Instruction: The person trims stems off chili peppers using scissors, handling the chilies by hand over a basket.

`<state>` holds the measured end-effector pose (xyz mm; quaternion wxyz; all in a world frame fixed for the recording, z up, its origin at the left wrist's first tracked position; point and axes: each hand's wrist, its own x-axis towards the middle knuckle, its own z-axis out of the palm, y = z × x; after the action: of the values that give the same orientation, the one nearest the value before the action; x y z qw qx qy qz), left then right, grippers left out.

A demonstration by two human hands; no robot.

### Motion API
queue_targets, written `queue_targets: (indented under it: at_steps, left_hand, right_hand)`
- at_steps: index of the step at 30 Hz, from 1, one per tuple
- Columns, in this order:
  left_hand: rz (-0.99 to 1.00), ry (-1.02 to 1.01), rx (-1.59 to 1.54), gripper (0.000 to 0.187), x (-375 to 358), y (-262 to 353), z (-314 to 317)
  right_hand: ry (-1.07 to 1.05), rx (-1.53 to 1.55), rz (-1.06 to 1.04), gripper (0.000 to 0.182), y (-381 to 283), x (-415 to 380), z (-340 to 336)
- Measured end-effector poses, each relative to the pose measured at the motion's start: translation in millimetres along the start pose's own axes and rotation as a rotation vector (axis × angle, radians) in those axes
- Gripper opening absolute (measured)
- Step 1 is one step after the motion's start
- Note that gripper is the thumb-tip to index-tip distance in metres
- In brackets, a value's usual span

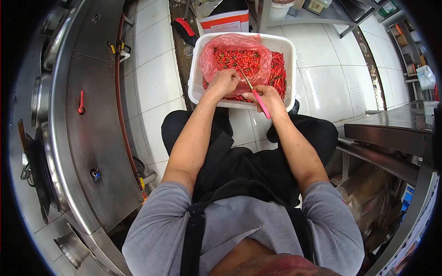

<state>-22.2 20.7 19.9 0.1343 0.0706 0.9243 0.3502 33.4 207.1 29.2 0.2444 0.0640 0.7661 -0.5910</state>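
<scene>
Chillies (239, 60) under left hand (224, 83); right hand (264, 94) grips pink-handled knife (256, 95).

The floor (322, 87) is made of large white tiles. On it stands a white plastic basket (285, 46), just in front of the person's knees. A white and orange container (225, 20) stands directly behind the basket.

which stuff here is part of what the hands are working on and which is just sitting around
In use:
left hand
right hand
pink-handled knife
red chillies
red plastic bag
white basket

Lying about:
white bucket
red-handled tool
steel counter
wok station
</scene>
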Motion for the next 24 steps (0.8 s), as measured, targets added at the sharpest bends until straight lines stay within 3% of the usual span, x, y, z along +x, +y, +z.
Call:
queue_targets:
  at_steps: [3, 7, 9, 11, 14, 18, 22, 24]
  left_hand:
    - [-0.068, 0.183, 0.070, 0.021, 5, -2, 3]
    - [-0.110, 0.322, 0.121, 0.019, 12, -14, 15]
    - [0.001, 0.358, -0.030, 0.017, 11, -7, 17]
    - [0.050, 0.321, -0.037, 0.016, 10, 1, 27]
    - [0.113, -0.173, 0.065, 0.020, 13, 7, 49]
    - [-0.100, -0.318, 0.419, 0.034, 24, 8, 103]
    - [-0.214, -0.380, 0.350, 0.041, 14, 37, 98]
    - [-0.163, -0.410, 0.358, 0.038, 23, 27, 109]
  right_hand:
    - [0.043, -0.050, 0.017, 0.036, 1, 0, -3]
    - [0.213, 0.141, -0.065, 0.032, -7, -6, -24]
    - [0.269, 0.312, -0.133, 0.030, 2, 0, -39]
    - [0.345, 0.411, -0.153, 0.028, -11, -12, -49]
    - [0.367, 0.466, -0.166, 0.029, -8, -14, -53]
    - [0.357, 0.446, -0.131, 0.032, 1, -11, -49]
    - [0.354, 0.376, -0.115, 0.033, 7, -11, -45]
    - [0.338, 0.364, -0.126, 0.034, 11, -10, -47]
